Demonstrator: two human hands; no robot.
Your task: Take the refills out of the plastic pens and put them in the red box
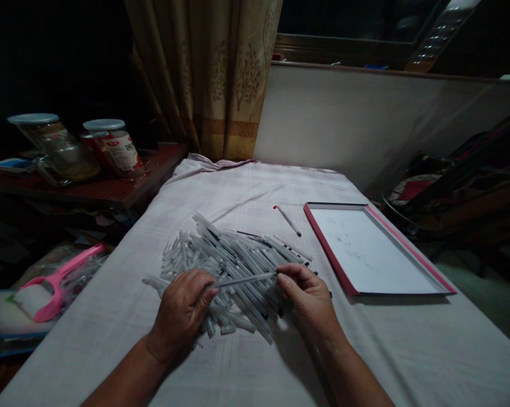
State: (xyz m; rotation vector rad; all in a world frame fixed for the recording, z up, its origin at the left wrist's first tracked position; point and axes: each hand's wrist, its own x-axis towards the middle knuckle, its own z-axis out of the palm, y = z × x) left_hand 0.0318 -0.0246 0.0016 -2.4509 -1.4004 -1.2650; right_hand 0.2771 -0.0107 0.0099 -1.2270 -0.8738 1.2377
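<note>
Both hands hold a thin, clear pen barrel (249, 279) level above a heap of pen parts. My left hand (182, 308) pinches its left end, and my right hand (308, 297) pinches its right end between thumb and fingers. Below and behind lies the heap of clear pen barrels (238, 257), some with dark ends. Shorter clear pieces, perhaps caps, (176, 257) gather at the heap's left side. Apart from the heap, one pen with a red tip (288, 220) lies beyond it. Exactly how the held barrel's ends are finished is hidden by my fingers.
A shallow box lid with red sides (335, 249) and a white inside lies to the right on the cloth-covered table (238, 195). Jars (121, 150) and a glass jug stand on a side table at left. A pink plastic object (55, 288) lies below them.
</note>
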